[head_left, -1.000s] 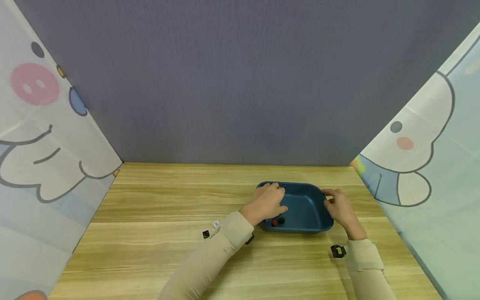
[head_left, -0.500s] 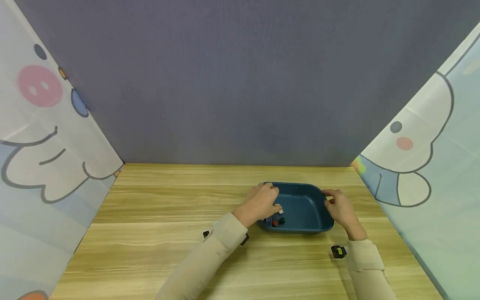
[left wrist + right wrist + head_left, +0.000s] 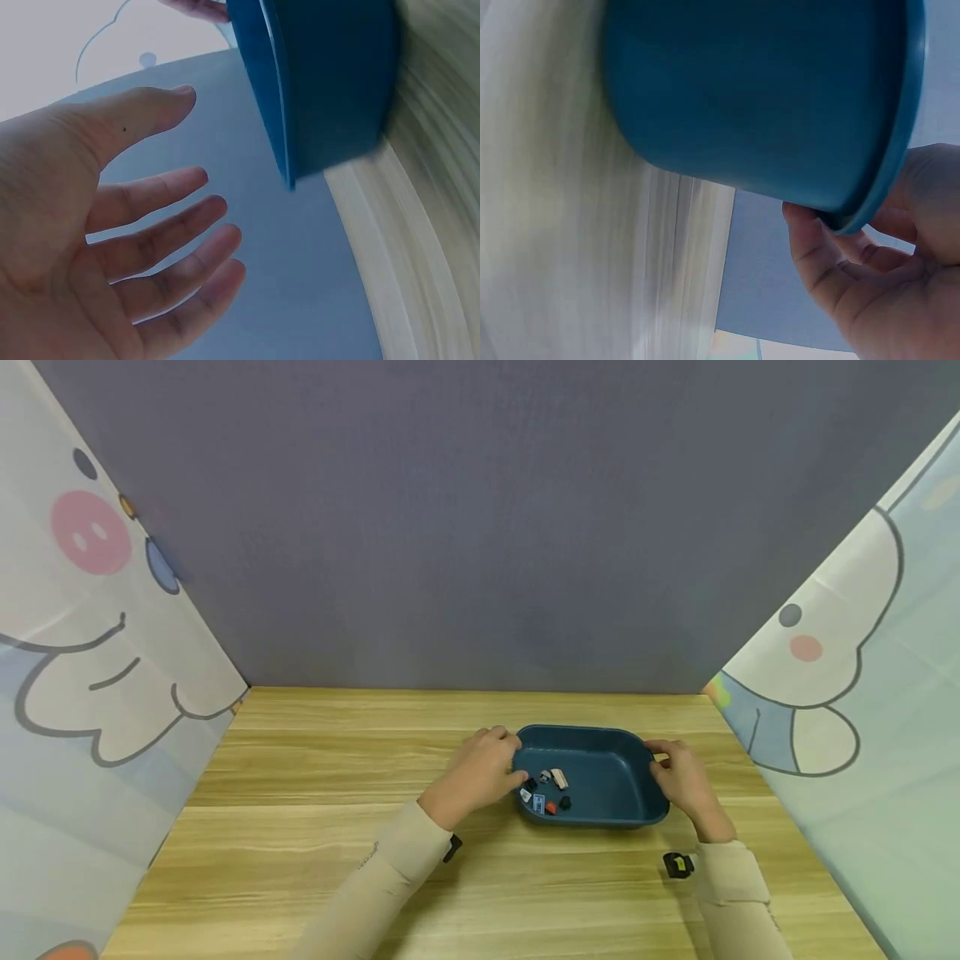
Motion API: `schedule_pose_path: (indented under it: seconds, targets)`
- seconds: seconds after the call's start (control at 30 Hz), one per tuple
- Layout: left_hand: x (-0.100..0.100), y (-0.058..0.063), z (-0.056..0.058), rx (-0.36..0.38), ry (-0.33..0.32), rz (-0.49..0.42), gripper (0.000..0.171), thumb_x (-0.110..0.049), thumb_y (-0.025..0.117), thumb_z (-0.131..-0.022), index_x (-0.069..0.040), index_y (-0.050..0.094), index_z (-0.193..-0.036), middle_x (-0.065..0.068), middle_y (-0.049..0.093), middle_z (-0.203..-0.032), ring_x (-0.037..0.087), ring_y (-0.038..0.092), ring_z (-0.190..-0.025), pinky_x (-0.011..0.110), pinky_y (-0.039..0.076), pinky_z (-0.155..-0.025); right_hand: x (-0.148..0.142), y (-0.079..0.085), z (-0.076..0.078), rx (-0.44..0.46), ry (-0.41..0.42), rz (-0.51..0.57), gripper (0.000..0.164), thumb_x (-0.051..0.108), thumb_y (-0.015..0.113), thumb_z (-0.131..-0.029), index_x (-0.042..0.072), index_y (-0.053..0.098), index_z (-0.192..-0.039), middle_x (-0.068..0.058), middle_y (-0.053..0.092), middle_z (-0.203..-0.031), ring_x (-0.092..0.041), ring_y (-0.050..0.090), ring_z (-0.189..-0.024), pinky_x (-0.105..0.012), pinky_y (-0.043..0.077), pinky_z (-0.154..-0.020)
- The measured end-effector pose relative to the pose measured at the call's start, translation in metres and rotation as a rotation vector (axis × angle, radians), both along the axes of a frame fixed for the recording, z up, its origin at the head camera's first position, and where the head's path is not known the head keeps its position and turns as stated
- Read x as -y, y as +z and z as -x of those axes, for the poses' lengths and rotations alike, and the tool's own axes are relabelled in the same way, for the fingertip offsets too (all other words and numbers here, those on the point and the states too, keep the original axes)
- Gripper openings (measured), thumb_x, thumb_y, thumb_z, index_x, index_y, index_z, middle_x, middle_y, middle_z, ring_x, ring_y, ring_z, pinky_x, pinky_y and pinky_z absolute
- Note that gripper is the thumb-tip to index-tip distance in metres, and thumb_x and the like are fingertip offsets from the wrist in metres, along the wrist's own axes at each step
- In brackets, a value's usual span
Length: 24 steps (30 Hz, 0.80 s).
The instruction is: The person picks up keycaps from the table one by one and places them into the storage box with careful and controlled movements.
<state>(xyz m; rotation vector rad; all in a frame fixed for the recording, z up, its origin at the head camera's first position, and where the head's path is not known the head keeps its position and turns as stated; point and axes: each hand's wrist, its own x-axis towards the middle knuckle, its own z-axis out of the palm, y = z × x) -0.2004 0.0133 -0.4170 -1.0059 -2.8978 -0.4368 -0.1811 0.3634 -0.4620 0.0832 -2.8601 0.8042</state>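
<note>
A dark blue plastic basin (image 3: 611, 789) sits on the table. Small pieces lie at its left end: a cream block (image 3: 559, 779), a red piece (image 3: 551, 807), a dark piece (image 3: 566, 802), a blue-and-white piece (image 3: 538, 803) and several other little ones. My left hand (image 3: 474, 775) is just outside the basin's left end. Its fingers (image 3: 180, 281) are spread and loosely bent in the left wrist view, with nothing between them and the thumb. My right hand (image 3: 681, 779) pinches the basin's right rim, as the right wrist view shows, with fingertips (image 3: 802, 225) under the lip.
The wooden table (image 3: 315, 760) ends at a dark grey panel (image 3: 480, 527) behind. Cartoon-printed sheets (image 3: 817, 693) stand on both sides. A black wrist-worn device (image 3: 678, 864) sits beside the right cuff. The left sleeve (image 3: 390, 868) covers part of the table.
My left hand has drawn left out of the basin and opened, and the cream block now lies inside. Two small pieces left on the table have passed behind my left sleeve. The right hand stays put.
</note>
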Motion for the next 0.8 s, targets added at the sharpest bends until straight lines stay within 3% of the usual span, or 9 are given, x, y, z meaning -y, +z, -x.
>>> schedule_pose_path:
  seconds: [0.43, 0.67, 0.8]
  targets:
    - [0.060, -0.010, -0.018, 0.059, 0.140, -0.094, 0.044, -0.033, 0.077, -0.090, -0.007, 0.069, -0.123, 0.008, 0.064, -0.122, 0.029, 0.062, -0.109, 0.043, 0.056, -0.083, -0.001, 0.000, -0.001, -0.029, 0.004, -0.022, 0.035, -0.010, 0.061, -0.088, -0.013, 0.062, -0.122, -0.035, 0.056, -0.111, -0.041, 0.066, -0.084, -0.045, 0.055, -0.063]
    - [0.087, -0.022, -0.030, 0.058, 0.179, -0.128, 0.040, -0.030, 0.078, -0.089, -0.005, 0.070, -0.119, 0.011, 0.064, -0.122, 0.033, 0.061, -0.111, 0.045, 0.054, -0.089, -0.002, 0.001, 0.000, -0.015, -0.001, -0.034, 0.035, -0.008, 0.061, -0.088, -0.013, 0.061, -0.122, -0.035, 0.056, -0.110, -0.042, 0.067, -0.084, -0.047, 0.056, -0.063]
    - [0.096, -0.031, -0.034, 0.054, 0.204, -0.123, 0.038, -0.028, 0.079, -0.088, -0.004, 0.071, -0.115, 0.011, 0.065, -0.117, 0.034, 0.063, -0.106, 0.045, 0.055, -0.086, -0.002, 0.002, 0.000, -0.018, -0.004, -0.036, 0.035, -0.008, 0.060, -0.088, -0.013, 0.061, -0.123, -0.036, 0.056, -0.111, -0.042, 0.067, -0.085, -0.048, 0.055, -0.064]
